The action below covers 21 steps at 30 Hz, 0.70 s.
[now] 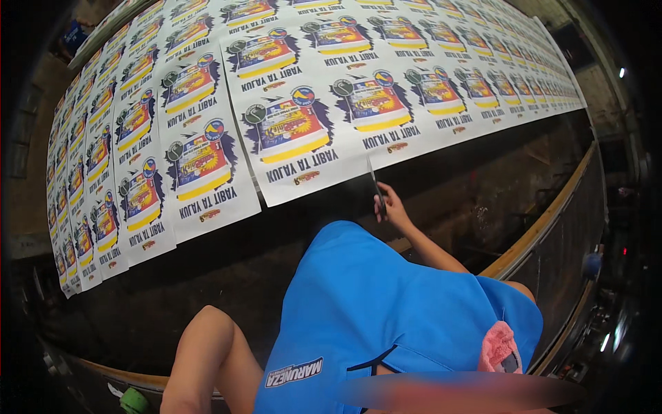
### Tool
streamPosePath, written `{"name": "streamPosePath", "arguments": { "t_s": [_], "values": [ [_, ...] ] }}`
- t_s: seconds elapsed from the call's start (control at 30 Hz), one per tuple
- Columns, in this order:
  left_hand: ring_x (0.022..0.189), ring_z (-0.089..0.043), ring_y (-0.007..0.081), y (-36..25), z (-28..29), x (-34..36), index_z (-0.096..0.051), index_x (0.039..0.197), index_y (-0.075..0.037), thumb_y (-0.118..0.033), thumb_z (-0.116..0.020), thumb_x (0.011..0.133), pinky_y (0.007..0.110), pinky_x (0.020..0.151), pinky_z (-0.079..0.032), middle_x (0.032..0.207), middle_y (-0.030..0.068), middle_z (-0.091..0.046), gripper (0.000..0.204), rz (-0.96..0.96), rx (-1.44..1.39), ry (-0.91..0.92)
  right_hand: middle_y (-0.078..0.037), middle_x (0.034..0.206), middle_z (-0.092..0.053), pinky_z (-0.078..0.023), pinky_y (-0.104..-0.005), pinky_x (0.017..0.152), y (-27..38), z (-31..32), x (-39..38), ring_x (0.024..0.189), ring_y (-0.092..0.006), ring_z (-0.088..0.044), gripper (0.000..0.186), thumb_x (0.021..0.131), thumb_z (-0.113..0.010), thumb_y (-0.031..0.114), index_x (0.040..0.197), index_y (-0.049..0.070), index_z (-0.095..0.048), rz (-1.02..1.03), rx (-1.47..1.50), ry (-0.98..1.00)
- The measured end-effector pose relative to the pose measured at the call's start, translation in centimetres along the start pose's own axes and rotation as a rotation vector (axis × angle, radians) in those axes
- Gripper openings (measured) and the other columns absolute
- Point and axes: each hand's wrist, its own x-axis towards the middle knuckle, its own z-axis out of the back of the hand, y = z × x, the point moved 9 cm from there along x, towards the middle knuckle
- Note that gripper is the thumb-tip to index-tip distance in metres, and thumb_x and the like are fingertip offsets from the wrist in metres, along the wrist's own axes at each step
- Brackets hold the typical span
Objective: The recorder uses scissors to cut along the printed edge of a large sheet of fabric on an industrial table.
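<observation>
- R hand, qty 1: fingers closed round dark handle of scissors.
- Scissors, prob. (blades thin, hard to read), qty 1: in R fingers, tip pointing ahead, at near edge of printed sheet; contact can't tell.
- Printed sheet, white w/ rows of colour prints: directly ahead of fingers, running far R.
- Neighbouring strips, same prints: ahead & L of fingers, narrow gap btwn.
- Table, dark: below & L of fingers.
- L hand: n/a in view, finger state can't tell; bent L arm well L of R fingers.
- Handling note (judgement): for a clean cut, steady sheet w/ L hand beside blades, enter square to edge, follow white margin btwn prints, long strokes, no lifting/creasing.
</observation>
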Motion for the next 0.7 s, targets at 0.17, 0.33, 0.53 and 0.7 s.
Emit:
{"name": "streamPosePath", "arguments": {
  "t_s": [0.17,0.33,0.53,0.7],
  "values": [
    [0.13,-0.032,0.0449,-4.0,0.0,-0.2,-0.051,0.132,-0.014,-0.071,-0.034,0.095,0.068,0.107,-0.019,0.144,0.0232,-0.038,0.069,-0.038,0.159,0.084,-0.003,0.075,-0.06,-0.046,-0.0256,0.046,-2.8,-0.3,-2.0,0.055,-0.0125,-0.058,0.053,0.1,-0.06,0.025,0.146,0.014,-0.037,-0.098,-0.057,0.078],
    [0.124,-0.039,0.043,-6.7,-0.1,0.6,-0.053,0.127,-0.011,-0.068,-0.035,0.096,0.066,0.105,-0.027,0.138,0.0224,-0.044,0.068,-0.083,0.322,0.179,-0.005,0.075,-0.061,-0.041,-0.022,0.047,0.5,-1.8,0.4,0.056,-0.0122,-0.06,0.058,0.1,-0.059,0.032,0.148,0.009,-0.035,0.002,0.041,0.142],
    [0.117,-0.048,0.0407,-7.6,1.3,1.1,-0.056,0.122,-0.007,-0.065,-0.035,0.098,0.063,0.101,-0.035,0.132,0.0215,-0.051,0.067,-0.113,0.52,0.268,-0.005,0.076,-0.061,-0.041,-0.0218,0.048,3.4,-2.7,2.3,0.057,-0.0126,-0.061,0.057,0.102,-0.055,0.036,0.148,0.007,-0.036,0.068,0.046,0.145],
    [0.11,-0.055,0.0388,-8.5,6.2,2.3,-0.059,0.117,-0.004,-0.063,-0.035,0.099,0.061,0.099,-0.043,0.126,0.0208,-0.057,0.066,-0.121,0.679,0.334,-0.004,0.073,-0.06,-0.042,-0.0248,0.046,3.6,-2.6,2.9,0.053,-0.0128,-0.058,0.059,0.1,-0.061,0.033,0.148,0.009,-0.038,0.051,0.101,0.101]
  ]
}}
